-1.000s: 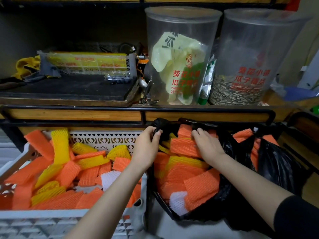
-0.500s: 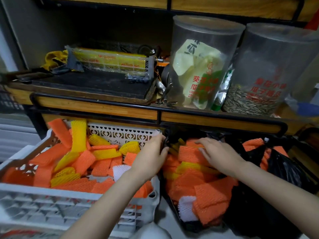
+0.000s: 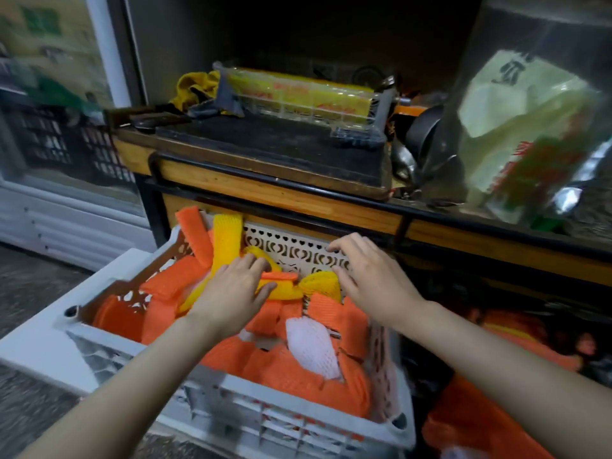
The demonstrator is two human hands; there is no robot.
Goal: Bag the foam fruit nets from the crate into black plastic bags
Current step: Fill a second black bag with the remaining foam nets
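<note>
Nearest, a white crate holds orange, yellow and white nets. Both hands reach over its far end, fingers spread, gripping nothing: the left hand lies on a yellow net, the right hand beside it. Rightward, a bag holds more. Beyond, a jar stands on a shelf.

Wooden shelf, dark board on it, clear tray of yellow packets, yellow cloth, clear jar at right
</note>
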